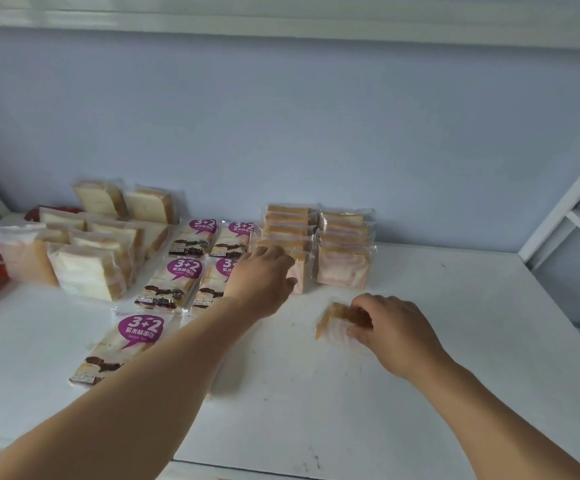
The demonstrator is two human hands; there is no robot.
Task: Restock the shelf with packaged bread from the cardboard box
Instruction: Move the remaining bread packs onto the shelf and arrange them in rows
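Gripping a clear-wrapped, golden-crusted bread pack [337,323] right-handed.

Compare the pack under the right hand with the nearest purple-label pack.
The pack under the right hand is in clear wrap with no label showing; the purple-label pack carries a purple "3+2" bubble. The first lies alone on the shelf, gripped by that hand; the second is untouched, at the front of a row of like packs. The first shows less area, partly hidden by fingers. Both hold bread and lie on the white shelf.
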